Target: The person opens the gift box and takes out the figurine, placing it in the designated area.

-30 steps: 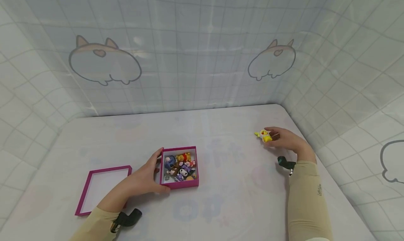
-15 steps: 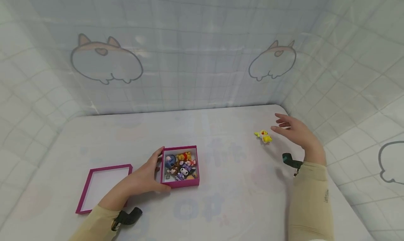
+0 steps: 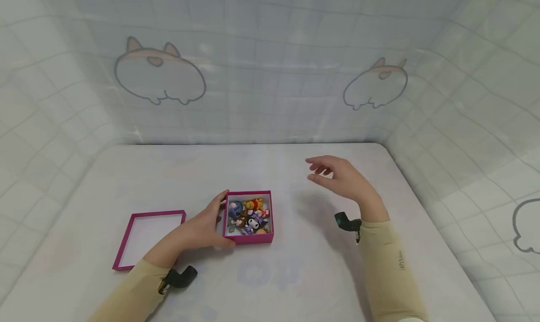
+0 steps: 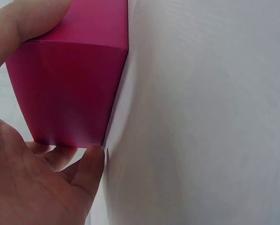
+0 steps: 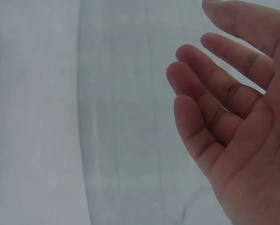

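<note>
A magenta open-topped box stands on the white table, packed with several small cartoon figurines. My left hand holds its left side, thumb at the front wall and fingers at the back. In the left wrist view the left hand spans the same box, which rests on the tabletop. My right hand hovers above the table, right of the box, with loosely bent fingers. The right wrist view shows that hand holding nothing. The yellow figurine seen earlier is not visible, likely behind the right hand.
A magenta-rimmed lid lies white inside up, left of the box and partly behind the left forearm. Pale grid-patterned curtains close off the table at the back and both sides.
My right hand has let go of the yellow figurine on the table, backed off to the right, then swung left over that spot. The left hand stays on the box. The view has shifted slightly.
</note>
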The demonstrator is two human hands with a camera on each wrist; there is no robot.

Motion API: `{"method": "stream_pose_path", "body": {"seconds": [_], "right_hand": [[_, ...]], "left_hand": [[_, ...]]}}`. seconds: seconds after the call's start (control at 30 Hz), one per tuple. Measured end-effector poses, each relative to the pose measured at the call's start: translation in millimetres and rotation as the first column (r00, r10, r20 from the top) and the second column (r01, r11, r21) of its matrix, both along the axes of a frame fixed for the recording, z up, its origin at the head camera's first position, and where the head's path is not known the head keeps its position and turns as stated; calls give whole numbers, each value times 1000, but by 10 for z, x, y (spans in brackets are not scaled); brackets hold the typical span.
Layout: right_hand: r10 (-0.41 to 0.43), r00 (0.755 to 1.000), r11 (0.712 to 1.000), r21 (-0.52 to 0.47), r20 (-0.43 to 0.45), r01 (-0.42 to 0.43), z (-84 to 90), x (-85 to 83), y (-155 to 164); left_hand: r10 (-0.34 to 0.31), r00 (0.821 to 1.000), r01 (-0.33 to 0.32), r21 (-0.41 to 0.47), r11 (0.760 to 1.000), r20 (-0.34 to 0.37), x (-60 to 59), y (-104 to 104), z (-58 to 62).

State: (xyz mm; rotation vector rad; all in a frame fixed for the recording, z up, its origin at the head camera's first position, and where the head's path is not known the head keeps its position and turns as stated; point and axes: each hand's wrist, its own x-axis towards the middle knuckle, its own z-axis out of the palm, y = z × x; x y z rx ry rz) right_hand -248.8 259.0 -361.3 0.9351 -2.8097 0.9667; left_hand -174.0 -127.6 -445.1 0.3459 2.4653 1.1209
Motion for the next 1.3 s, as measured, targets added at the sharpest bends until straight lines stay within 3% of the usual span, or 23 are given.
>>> {"method": "stream_pose_path", "body": {"seconds": [0.27,0.57,1.0,1.3], "right_hand": [[184,979,972,132,84,-194,-106,208,-690],[267,958,949,144,103,-280,-282,323,-1030],[286,958,882,399,-33,-250,-399,400,-1362],[293,948,804,570,-127,-172,-416,404,-1453]], "left_hand": [[-16,1000,16,11,1000,-8,-76,68,-34],[-20,1000,21,39,999,-11,-137,87,-81],[-28,999,29,55,998,-28,-127,77,-89],[-15,1000,16,45,999,-23,-140,89,-109]]}}
